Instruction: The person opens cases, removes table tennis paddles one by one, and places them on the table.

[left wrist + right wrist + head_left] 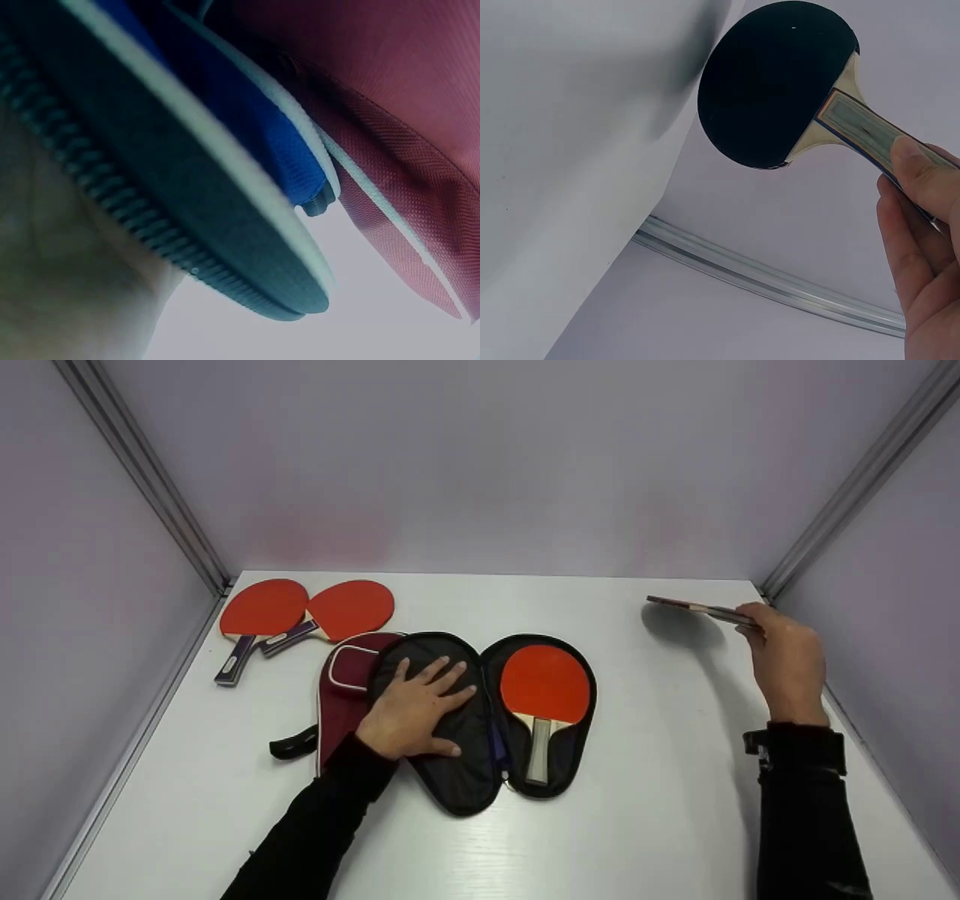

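With fingers spread, my left hand [416, 711] presses on the black lining of the unfolded flap of a paddle case [457, 780]. In the case's other half lies a table tennis paddle with orange-red rubber [545, 684], its handle toward me. Over the right side of the table, my right hand [787, 660] pinches the handle of another table tennis paddle [780, 86] between thumb and fingers. Its black face shows in the right wrist view; the head view sees it nearly edge-on. The left wrist view shows the case's zipper edge [112, 195] close up.
A dark red case [345, 720] with white piping lies partly under the open flap, a black strap [295, 744] at its left. Two orange-red paddles, one on the left [266, 607] and one on the right [352, 610], lie at the back left. Walls enclose the white table [645, 825].
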`<state>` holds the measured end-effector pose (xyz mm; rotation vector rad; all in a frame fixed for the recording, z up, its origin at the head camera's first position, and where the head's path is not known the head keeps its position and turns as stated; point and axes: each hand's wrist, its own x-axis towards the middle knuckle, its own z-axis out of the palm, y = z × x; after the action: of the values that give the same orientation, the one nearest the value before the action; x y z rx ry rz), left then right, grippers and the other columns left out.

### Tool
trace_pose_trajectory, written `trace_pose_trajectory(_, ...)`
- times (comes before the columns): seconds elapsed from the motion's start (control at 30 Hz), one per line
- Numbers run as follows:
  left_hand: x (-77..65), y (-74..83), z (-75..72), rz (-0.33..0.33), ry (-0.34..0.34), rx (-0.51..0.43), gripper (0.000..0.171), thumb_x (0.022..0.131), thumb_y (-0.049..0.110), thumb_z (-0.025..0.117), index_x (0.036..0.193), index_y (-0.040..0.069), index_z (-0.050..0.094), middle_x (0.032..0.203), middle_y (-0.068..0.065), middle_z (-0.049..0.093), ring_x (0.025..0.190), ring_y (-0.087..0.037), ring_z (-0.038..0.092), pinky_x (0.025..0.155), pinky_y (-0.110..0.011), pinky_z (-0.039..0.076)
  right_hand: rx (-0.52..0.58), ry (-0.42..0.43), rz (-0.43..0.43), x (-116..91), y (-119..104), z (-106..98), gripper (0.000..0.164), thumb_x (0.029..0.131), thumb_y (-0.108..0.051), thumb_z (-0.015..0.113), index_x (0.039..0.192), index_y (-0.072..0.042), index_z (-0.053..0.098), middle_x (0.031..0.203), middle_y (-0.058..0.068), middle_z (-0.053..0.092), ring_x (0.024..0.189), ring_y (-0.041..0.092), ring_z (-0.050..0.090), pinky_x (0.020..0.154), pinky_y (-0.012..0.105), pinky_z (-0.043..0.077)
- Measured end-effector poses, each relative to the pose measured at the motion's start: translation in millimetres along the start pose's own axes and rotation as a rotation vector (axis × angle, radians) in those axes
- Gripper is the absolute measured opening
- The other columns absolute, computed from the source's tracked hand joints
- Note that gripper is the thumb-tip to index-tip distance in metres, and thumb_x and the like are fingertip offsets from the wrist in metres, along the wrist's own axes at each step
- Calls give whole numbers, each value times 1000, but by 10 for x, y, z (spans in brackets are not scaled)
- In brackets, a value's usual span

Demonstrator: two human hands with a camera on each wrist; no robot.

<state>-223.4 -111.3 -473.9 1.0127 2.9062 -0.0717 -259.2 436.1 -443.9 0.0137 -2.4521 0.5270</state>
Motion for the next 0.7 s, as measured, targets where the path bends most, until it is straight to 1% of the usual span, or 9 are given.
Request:
trace_pose_trajectory(0.1,3,-4,7,1,-1,6,96,98,67,88,178,28,54,194,-8,38,182,-36,34,140,-79,36,-24,17,-11,-12,41,33,28,104,3,84,130,-7,85,130,27,85,115,60,81,90,76,61)
trace_pose_trajectory(0.23,6,-7,12,4,5,12,96,98,68,88,178,28,55,193,-8,39,182,-36,34,139,-79,37,-53,22,-25,-23,66,75,33,102,4,84,133,-6,86,138,24,84,120,61,80,92,77,62)
trace_pose_trajectory(0.33,5,-4,9,5,9,15,96,97,68,88,178,28,55,193,-8,39,182,-36,35,139,-79,38,-63,11,-13,-25,78,100,34,104,6,82,136,-4,86,146,23,81,127,60,78,98,76,63)
trace_pose_trajectory(0.43,4,-3,8,5,8,14,96,98,68,88,178,28,55,193,-8,40,182,-36,35,139,-79,38,-80,10,23,-27,91,120,35,106,6,80,139,-3,84,150,22,79,130,60,77,101,76,63)
trace_pose_trajectory(0.57,3,-5,7,4,1,5,96,98,68,88,178,28,54,193,-8,39,182,-36,34,140,-79,36,-114,26,66,-31,99,154,35,109,5,77,143,-2,82,150,24,78,126,62,77,98,77,62)
trace_pose_trajectory(0.63,2,-7,6,3,-4,3,96,98,68,88,178,28,54,193,-8,38,182,-36,33,140,-79,36,-126,26,63,-33,100,177,35,109,5,77,143,-3,82,149,25,79,122,64,77,95,78,62)
trace_pose_trajectory(0.7,0,-10,6,2,-7,2,96,98,68,87,179,28,53,194,-8,38,182,-36,33,140,-80,35,-131,8,51,-37,101,208,36,109,6,76,143,-3,82,149,27,78,121,65,76,93,80,61)
